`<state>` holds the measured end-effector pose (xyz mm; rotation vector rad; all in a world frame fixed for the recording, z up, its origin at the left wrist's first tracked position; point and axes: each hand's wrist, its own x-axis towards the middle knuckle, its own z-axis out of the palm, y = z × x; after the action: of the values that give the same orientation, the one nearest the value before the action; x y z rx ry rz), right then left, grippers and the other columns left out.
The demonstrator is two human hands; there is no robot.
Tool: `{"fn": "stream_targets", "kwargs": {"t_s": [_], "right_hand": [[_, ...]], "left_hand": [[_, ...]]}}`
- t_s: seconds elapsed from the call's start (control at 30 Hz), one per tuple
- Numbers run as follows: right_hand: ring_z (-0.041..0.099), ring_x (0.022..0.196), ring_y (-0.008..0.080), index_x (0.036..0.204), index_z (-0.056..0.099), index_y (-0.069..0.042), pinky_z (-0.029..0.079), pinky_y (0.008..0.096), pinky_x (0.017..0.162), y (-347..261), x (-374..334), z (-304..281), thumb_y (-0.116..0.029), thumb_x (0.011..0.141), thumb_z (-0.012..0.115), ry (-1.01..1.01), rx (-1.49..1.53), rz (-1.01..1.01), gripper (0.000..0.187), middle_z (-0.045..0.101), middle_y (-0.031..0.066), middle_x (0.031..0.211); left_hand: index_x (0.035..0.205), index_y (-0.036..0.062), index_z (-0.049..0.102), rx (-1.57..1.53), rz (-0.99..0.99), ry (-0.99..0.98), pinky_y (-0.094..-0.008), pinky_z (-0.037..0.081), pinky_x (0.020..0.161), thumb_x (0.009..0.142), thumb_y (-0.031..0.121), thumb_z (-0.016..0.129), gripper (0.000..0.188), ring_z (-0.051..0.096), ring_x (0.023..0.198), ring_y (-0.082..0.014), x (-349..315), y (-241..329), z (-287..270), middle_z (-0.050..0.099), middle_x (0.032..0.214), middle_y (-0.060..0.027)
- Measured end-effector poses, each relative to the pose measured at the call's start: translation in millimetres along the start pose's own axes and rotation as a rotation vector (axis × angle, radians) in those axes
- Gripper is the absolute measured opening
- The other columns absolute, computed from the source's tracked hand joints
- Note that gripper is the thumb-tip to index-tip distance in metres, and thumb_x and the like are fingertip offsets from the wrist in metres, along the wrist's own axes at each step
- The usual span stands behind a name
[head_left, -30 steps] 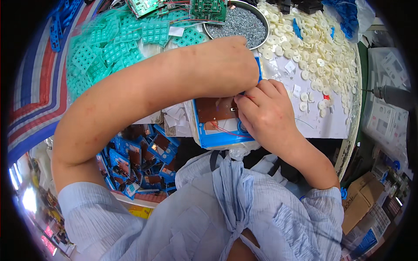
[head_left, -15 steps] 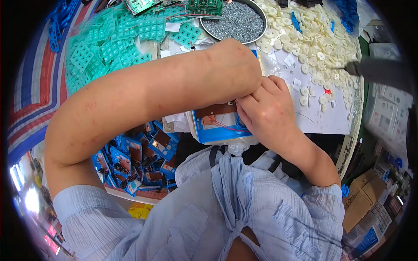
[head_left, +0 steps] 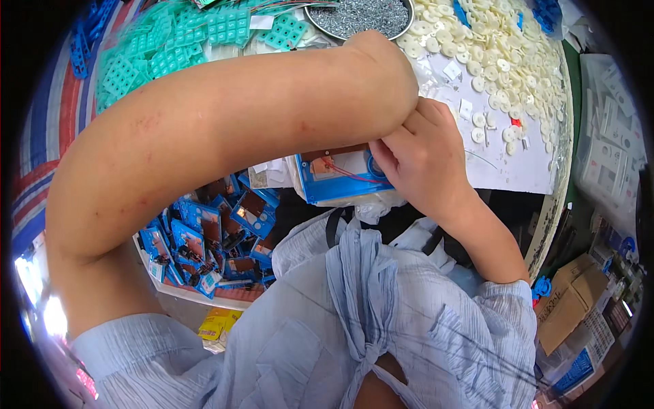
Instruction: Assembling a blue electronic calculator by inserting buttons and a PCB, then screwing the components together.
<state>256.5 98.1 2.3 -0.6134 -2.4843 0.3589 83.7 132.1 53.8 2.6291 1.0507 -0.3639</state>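
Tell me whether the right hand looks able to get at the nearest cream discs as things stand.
Likely yes: the right hand is at the blue casing, those cream discs lie to its right on the white surface, and the left forearm does not cross between.

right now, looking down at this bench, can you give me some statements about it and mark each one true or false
1. The round tray of small silver parts lies between the green keypads and the cream discs. True.
2. The right hand is buried in the cream discs. False: it is at the blue casing.
3. A red wire shows at the blue casing. True.
4. All the fingers of the left hand are in plain view. False: they are hidden beyond the bent wrist.
5. The cardboard box is on the person's left. False: it is on the right.
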Motion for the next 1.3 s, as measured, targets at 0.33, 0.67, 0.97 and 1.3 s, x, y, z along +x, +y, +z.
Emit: {"fn": "stream_targets", "kwargs": {"t_s": [0.33, 0.67, 0.97, 1.3], "right_hand": [[0.058, 0.084, 0.0259, 0.089, 0.07, -0.008, 0.045, 0.0389, 0.074, 5.0, -3.2, -0.2, -0.008, 0.075, 0.077, 0.0, -0.032, 0.044, 0.015, 0.061, 0.0047, 0.086], [0.058, 0.087, 0.0257, 0.09, 0.068, -0.008, 0.047, 0.0389, 0.075, 13.9, 21.6, -8.5, -0.008, 0.069, 0.073, -0.076, -0.107, -0.021, 0.021, 0.06, 0.005, 0.088], [0.06, 0.087, 0.0277, 0.092, 0.066, -0.007, 0.049, 0.0394, 0.075, 27.2, 20.4, 6.1, -0.009, 0.077, 0.075, -0.03, 0.06, -0.019, 0.018, 0.065, 0.0067, 0.091], [0.05, 0.107, 0.0313, 0.09, 0.072, -0.006, 0.045, 0.0409, 0.094, 27.6, 31.2, 6.0, -0.008, 0.081, 0.077, -0.098, 0.149, 0.185, 0.011, 0.063, 0.0068, 0.109]], "left_hand": [[0.084, 0.0078, 0.079, 0.083, -0.149, 0.224, -0.0436, 0.061, 0.067, 0.065, 0.012, 0.082, 0.02, 0.076, 0.079, -0.034, -6.9, -14.5, 10.7, 0.076, 0.083, -0.0147], [0.077, 0.0038, 0.076, -0.144, -0.197, 0.221, -0.0448, 0.058, 0.07, 0.074, 0.009, 0.074, 0.006, 0.072, 0.077, -0.038, -17.1, -14.2, 7.7, 0.071, 0.076, -0.0194], [0.092, 0.0026, 0.069, -0.404, -0.142, 0.699, -0.0415, 0.054, 0.071, 0.086, 0.008, 0.07, 0.008, 0.066, 0.082, -0.0344, -54.4, -14.6, 69.7, 0.065, 0.093, -0.0125], [0.098, 0.0046, 0.073, -0.447, -0.176, 0.811, -0.0386, 0.055, 0.071, 0.084, 0.005, 0.071, 0.014, 0.067, 0.082, -0.0299, -56.6, -9.7, 87.1, 0.065, 0.093, -0.0103]]}}
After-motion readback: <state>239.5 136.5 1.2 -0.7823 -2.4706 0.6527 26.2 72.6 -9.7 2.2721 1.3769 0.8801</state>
